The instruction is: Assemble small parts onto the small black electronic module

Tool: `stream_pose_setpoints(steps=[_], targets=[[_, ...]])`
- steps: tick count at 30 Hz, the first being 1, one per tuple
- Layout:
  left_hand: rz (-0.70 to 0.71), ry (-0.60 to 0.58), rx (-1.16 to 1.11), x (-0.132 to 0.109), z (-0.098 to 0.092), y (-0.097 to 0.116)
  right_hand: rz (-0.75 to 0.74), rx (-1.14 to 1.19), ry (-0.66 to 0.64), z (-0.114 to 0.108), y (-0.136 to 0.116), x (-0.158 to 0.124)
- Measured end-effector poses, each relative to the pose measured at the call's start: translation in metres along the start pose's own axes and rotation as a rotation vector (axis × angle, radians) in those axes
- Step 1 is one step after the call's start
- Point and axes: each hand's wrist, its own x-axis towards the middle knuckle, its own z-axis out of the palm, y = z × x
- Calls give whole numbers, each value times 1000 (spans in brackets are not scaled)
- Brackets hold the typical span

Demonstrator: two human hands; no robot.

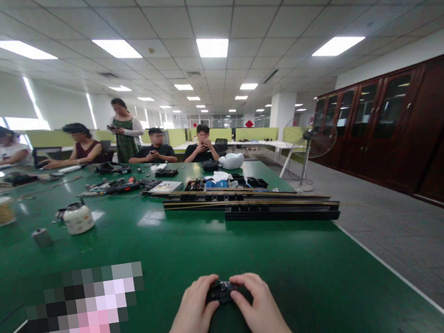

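Between my two hands is a small black part [223,292] with what look like fine raised details; its exact kind is too small to make out. My left hand [196,308] grips its left end, with thumb in front and fingers behind. On its right end, the thumb and fingers of my right hand [257,302] are closed in the same way. Both hands are low over the near part of the green table [303,271].
Long black rails with thin brass-coloured rods [282,216] lie across the table ahead. A round pot [78,218] and a small grey cylinder [42,237] stand to the left. Tools [121,186] lie farther back. Several people sit or stand beyond. The table's right edge borders the floor.
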Motion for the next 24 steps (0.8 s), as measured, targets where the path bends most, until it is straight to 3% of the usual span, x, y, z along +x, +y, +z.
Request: stream_pose_setpoints(steps=[8, 24], targets=[[22, -18, 15, -1, -1, 0, -85, -12, -57, -2, -7, 0], [-18, -45, 32, 0, -2, 9, -64, -139, -98, -1, -6, -1]])
